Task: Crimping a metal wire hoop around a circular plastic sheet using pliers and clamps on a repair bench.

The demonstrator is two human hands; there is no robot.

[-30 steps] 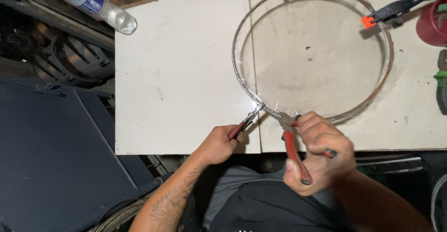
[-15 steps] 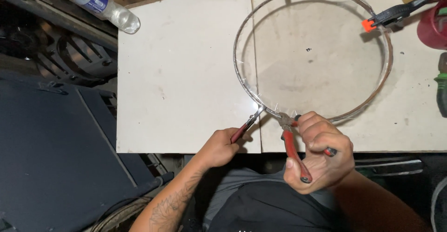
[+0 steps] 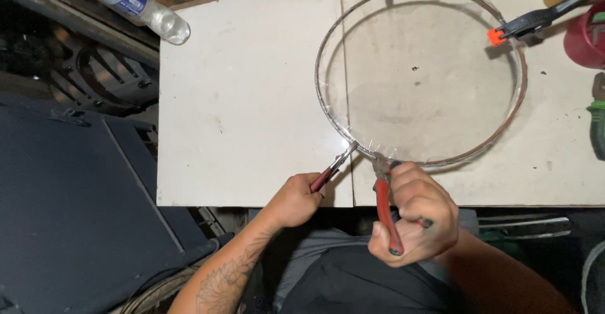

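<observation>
At lower centre of the frame, the left hand and right hand each clench red-handled pliers on the wire hoop, seemingly thin, springy and best pinched at its near rim.

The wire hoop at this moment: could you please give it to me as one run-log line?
left hand: shut on slim pliers | right hand: shut on red-handled pliers | both noses at wire hoop near rim | clamp on far rim

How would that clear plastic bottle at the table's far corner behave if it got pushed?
The plastic bottle lies on its side, so it would probably roll. It looks mostly empty, so likely light. Its thin clear wall would probably dent under a squeeze.
</observation>
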